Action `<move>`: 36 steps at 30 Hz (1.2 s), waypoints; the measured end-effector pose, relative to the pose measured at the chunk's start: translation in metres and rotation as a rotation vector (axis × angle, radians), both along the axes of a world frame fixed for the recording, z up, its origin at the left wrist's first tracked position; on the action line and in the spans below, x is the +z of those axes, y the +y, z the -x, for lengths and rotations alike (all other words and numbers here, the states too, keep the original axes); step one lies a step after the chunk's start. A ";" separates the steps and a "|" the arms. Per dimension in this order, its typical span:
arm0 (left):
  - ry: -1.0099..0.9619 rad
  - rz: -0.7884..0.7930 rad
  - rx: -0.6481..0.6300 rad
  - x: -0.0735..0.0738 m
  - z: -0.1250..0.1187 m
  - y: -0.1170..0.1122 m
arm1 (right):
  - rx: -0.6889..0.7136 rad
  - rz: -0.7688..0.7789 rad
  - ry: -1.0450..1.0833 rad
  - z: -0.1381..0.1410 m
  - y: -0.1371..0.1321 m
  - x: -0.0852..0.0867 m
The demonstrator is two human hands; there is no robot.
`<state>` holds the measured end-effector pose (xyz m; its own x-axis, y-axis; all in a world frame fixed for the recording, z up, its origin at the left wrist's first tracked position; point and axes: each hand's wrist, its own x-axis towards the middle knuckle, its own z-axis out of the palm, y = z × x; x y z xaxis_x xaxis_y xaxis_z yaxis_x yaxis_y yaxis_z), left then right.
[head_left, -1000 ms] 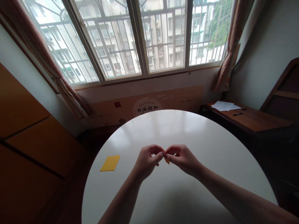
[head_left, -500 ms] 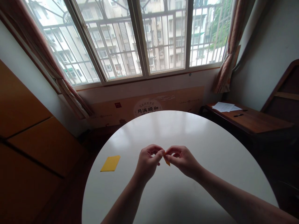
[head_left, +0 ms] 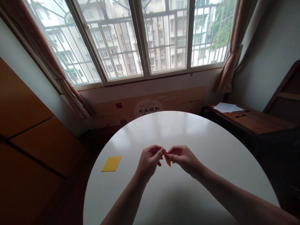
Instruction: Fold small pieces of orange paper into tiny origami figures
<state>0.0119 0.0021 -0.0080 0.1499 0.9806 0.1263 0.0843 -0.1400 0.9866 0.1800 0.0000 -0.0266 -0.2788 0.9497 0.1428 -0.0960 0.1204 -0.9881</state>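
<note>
Between my hands is a small folded piece of orange-yellow paper (head_left: 168,161), its pointed end hanging down above the white round table (head_left: 150,131). My left hand (head_left: 151,159) pinches the upper edge of the paper with thumb and forefinger. From the other side, my right hand (head_left: 182,156) grips the same paper between thumb and fingertips. The fingertips of both hands almost meet and hide the top of the paper. To the left of my left hand, a stack of square yellow paper (head_left: 111,163) lies flat on the table.
Beyond the table's right side stands a wooden side table (head_left: 264,120) with white sheets (head_left: 227,107) and a dark pen (head_left: 240,116). A printed box (head_left: 187,97) is behind the table, below the barred window (head_left: 164,37). An orange-brown cabinet (head_left: 25,134) is at the left.
Both hands stay in nearly the same place on the paper. The right fingers have shifted slightly, and a little more of the folded paper shows.
</note>
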 end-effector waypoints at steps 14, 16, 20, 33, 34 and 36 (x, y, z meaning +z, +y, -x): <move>0.053 0.128 -0.128 0.003 -0.001 -0.002 | -0.029 0.296 0.279 -0.004 0.002 0.004; 0.061 0.103 -0.108 0.003 -0.001 -0.002 | -0.033 0.294 0.276 -0.003 0.003 0.003; 0.156 -0.005 -0.069 0.002 -0.001 -0.002 | -0.024 0.242 0.220 -0.002 0.005 -0.001; 0.316 -0.158 0.029 -0.007 -0.001 -0.002 | -0.077 0.036 0.049 -0.001 0.005 -0.009; 0.318 -0.152 0.018 -0.007 0.000 -0.002 | -0.074 0.051 0.056 -0.001 0.006 -0.009; 0.326 -0.150 -0.005 -0.007 0.001 -0.001 | -0.069 0.078 0.068 -0.001 0.006 -0.009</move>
<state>0.0107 0.0013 -0.0148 0.2106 0.9540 0.2132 0.3907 -0.2820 0.8762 0.1811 0.0062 -0.0359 -0.2044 0.9753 0.0839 -0.1571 0.0519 -0.9862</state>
